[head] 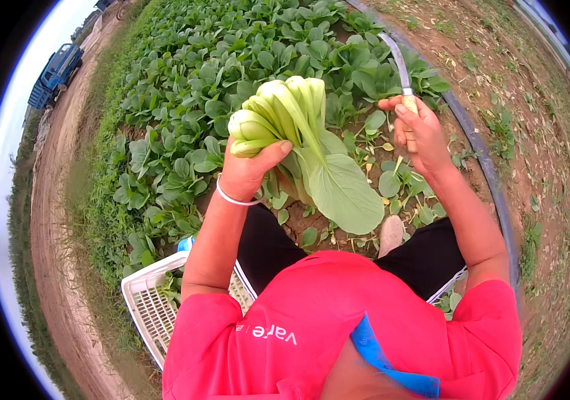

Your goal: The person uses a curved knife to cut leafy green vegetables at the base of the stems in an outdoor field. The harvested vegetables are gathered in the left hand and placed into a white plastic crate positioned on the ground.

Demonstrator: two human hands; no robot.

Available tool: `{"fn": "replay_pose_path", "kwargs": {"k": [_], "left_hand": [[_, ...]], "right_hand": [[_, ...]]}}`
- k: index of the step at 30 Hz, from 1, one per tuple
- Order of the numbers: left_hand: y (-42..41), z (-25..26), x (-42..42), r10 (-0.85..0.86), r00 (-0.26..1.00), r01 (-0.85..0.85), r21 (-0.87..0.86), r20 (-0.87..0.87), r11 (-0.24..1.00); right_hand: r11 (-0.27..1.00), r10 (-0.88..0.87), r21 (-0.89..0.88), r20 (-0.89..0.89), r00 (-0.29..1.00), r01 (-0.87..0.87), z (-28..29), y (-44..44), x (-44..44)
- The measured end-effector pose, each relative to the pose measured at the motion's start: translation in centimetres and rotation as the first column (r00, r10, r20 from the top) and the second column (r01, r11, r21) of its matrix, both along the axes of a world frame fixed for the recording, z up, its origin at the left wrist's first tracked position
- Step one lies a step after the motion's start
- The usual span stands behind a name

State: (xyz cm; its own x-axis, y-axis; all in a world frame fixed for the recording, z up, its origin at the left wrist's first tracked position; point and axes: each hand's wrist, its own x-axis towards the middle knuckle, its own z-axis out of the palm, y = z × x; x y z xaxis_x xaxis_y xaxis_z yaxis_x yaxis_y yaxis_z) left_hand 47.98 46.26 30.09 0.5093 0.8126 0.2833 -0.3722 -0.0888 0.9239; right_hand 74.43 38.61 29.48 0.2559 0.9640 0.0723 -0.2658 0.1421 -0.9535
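Note:
My left hand (257, 167) grips several heads of bok choy (285, 110) in one bunch, their pale stem bases turned up and the leaves hanging down. One broad leaf (350, 192) droops over the soil between my legs. In my right hand (420, 130) is a curved harvesting knife (399, 60), held by its light handle with the blade pointing up and away from me. The blade is apart from the bunch, over the plants at the right side of the bed. The fingers of my left hand behind the bunch are hidden.
A bed of growing bok choy (205, 75) spreads ahead. Along its right side runs a dark hose (479, 145). A white plastic crate (152, 310) with some greens stands at my left. Loose leaves lie on the soil before me. A blue truck (57, 75) stands on the dirt track (55, 200).

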Motion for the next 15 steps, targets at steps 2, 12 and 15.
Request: {"fn": "replay_pose_path", "kwargs": {"k": [2,12,15], "left_hand": [[-0.4,2.6,-5.6,0.258,0.943,-0.171,0.358,-0.211,0.918],[-16.3,1.0,-29.2,0.819,-0.319,0.127,0.835,-0.476,0.535],[-19.4,-3.0,-30.4,0.682,-0.374,0.047,0.722,-0.628,0.69]], "right_hand": [[0.999,-0.043,-0.025,0.013,0.999,0.043,-0.4,-1.5,2.8],[0.93,-0.02,-0.363,0.123,0.992,0.063,-7.7,-0.9,7.6],[0.903,-0.074,-0.4,0.213,0.974,0.156,-9.4,0.5,9.1]]}}
